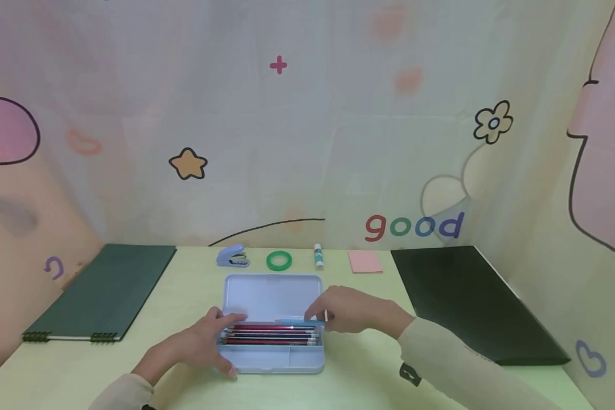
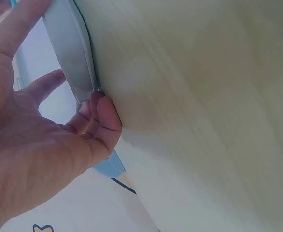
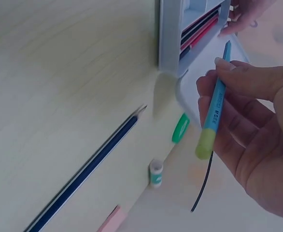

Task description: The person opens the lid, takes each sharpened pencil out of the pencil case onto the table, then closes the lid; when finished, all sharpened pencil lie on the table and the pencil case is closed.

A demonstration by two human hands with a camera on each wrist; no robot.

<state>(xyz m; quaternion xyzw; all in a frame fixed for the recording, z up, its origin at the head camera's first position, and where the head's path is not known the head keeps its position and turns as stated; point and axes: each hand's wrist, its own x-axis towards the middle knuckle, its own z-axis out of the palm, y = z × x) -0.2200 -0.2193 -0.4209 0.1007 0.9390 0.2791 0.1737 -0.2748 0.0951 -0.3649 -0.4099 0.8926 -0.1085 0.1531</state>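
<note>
Room: As a pale printed backdrop (image 1: 307,142) fills the upper frame, a colorful "good" shows right of centre.
Tabletop (image 1: 184,285): Smooth and pale yellow-green, it carries a green notebook (image 1: 102,293) at left and a black folder (image 1: 471,307) at right.
Pencil case (image 1: 253,357): Open at lower centre, it looks light, stiff and apt to slide; an end wall offers the surest hold.
Left hand (image 1: 200,341): Thumb and fingers part-curled, it grips the case's left end.
Right hand (image 1: 348,310): Closed to a pinch, it holds a blue pen (image 3: 215,106) between thumb and fingers.
Pencils (image 1: 269,335): Lying in the case's long compartment, they look slim, rigid and ready to roll.
Pen: Over the case's right side, below mid-frame, it appears light and slick; mid-barrel suits the grip, clear of the pointed tip.
</note>
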